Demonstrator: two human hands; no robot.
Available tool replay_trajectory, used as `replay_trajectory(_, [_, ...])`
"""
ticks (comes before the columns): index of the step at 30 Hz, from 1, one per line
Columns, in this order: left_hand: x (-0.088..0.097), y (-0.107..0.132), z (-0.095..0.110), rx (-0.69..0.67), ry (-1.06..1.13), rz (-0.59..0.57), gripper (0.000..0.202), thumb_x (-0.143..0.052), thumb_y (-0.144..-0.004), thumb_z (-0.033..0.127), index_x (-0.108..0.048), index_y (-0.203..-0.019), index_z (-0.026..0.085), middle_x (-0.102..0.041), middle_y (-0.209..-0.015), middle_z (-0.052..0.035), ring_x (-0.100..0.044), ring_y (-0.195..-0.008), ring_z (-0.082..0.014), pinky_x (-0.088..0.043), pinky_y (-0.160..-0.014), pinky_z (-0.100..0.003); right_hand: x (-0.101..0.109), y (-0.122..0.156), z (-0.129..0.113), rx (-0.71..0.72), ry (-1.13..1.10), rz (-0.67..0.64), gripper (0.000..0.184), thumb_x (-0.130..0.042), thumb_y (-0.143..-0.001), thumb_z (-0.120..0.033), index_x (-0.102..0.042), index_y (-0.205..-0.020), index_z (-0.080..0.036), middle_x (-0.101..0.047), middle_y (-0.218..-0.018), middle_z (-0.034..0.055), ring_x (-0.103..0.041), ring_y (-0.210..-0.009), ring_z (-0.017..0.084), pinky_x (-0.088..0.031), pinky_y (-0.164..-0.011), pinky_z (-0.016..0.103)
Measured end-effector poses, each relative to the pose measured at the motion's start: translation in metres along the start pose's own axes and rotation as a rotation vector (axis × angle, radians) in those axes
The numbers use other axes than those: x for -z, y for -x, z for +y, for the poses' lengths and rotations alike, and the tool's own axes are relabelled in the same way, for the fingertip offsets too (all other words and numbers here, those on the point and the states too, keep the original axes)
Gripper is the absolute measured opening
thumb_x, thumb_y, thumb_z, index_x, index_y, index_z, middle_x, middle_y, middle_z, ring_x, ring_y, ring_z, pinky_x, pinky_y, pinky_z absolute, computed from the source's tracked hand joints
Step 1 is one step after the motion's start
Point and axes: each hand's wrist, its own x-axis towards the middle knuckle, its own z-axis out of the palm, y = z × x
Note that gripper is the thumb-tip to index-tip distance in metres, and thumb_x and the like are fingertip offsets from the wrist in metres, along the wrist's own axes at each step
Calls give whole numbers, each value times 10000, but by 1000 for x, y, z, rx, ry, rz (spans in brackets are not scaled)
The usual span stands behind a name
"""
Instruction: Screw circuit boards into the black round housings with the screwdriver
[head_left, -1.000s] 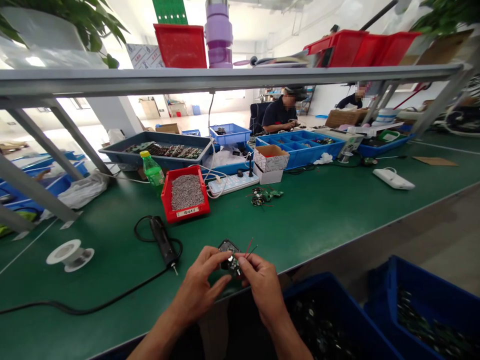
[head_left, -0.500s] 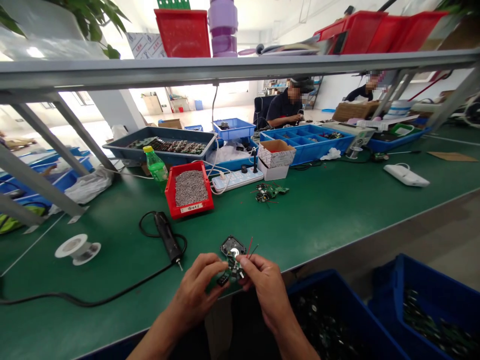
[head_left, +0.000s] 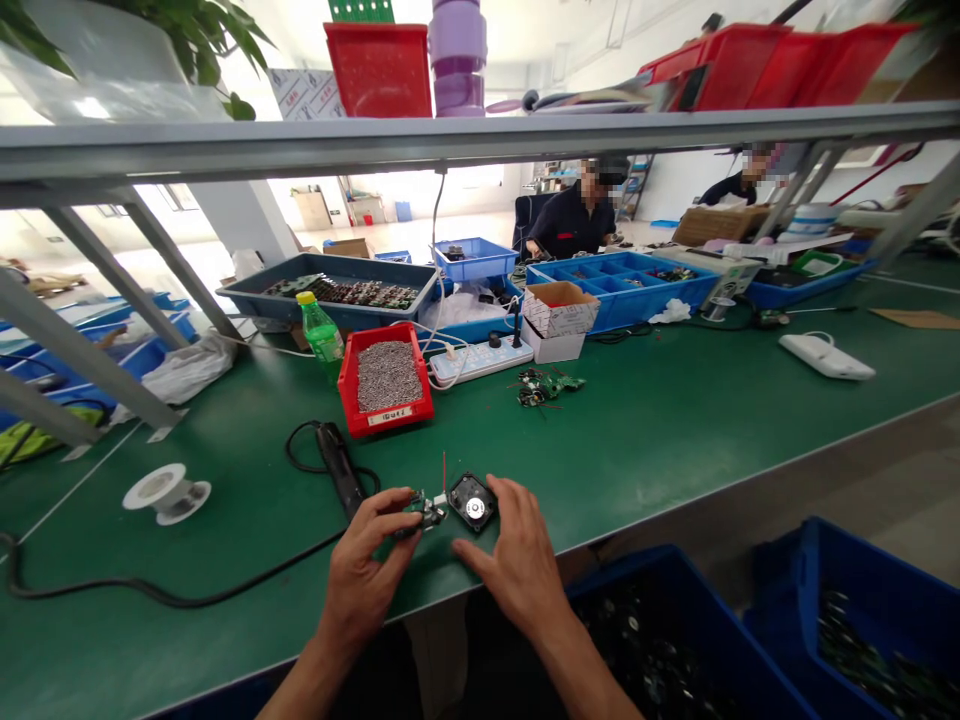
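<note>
My left hand [head_left: 367, 570] pinches a small green circuit board [head_left: 426, 510] with a red wire sticking up from it, low over the green bench near its front edge. Beside the board lies a black square housing [head_left: 472, 501] with a round silver centre. My right hand [head_left: 517, 560] is curled around the near side of that housing, thumb and fingers touching its edges. A black electric screwdriver [head_left: 341, 470] with a cable lies just left of my left hand.
A red bin of grey screws [head_left: 386, 378], a green bottle [head_left: 322, 335], a power strip [head_left: 480, 358], loose boards [head_left: 544, 385] and a solder spool [head_left: 165, 492] lie on the bench. Blue crates [head_left: 675, 640] stand below the front edge. Two people sit at the far side.
The board and housing, held together between both hands before, are now apart: my left hand has drawn the board to the left, and my right hand has set the housing down.
</note>
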Motion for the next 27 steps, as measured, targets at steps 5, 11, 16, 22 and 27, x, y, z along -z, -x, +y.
replay_trajectory(5, [0, 6, -13, 85, 2, -18, 93, -652, -875, 220, -685, -962, 221, -630, -1247, -85, -630, -1146, -229, -539, -976, -402, 13, -30, 20, 212, -108, -405, 621, -465, -725, 8, -596, -1276, -245, -542, -1406, 65, -486, -1321, 209, -374, -1143, 434])
replay_trajectory(11, [-1, 11, -15, 33, 4, -34, 120, -635, -879, 169, -681, -972, 230, -597, -1254, -75, -624, -1126, -206, -547, -954, -398, 21, -28, 23, 182, 12, -183, 728, -438, -712, -13, -452, -1407, -232, -453, -1476, 86, -427, -1367, 226, -363, -1147, 461])
replay_trajectory(16, [-8, 9, -11, -24, -32, -10, 158, -636, -870, 126, -678, -975, 235, -566, -1232, -70, -590, -1142, -199, -549, -946, -387, -9, 5, -8, -8, 251, 102, 719, -752, -718, -464, -478, -1310, -161, -583, -1236, 171, -531, -1155, 369, -447, -962, 558])
replay_trajectory(22, [-15, 5, -3, -101, -37, -90, 211, -606, -871, 84, -678, -988, 245, -543, -1229, -67, -572, -1155, -189, -545, -963, -367, -28, 4, -13, -8, 254, 66, 565, -717, -759, -360, -508, -1243, -159, -585, -1209, 165, -539, -1118, 354, -448, -943, 542])
replay_trajectory(27, [-21, 4, -2, -115, -5, -181, 216, -584, -883, 90, -689, -994, 244, -539, -1229, -82, -587, -1144, -197, -545, -973, -373, -21, 4, 4, 115, 54, -17, 685, -549, -787, -146, -318, -1432, -162, -499, -1384, 154, -478, -1271, 282, -434, -1044, 467])
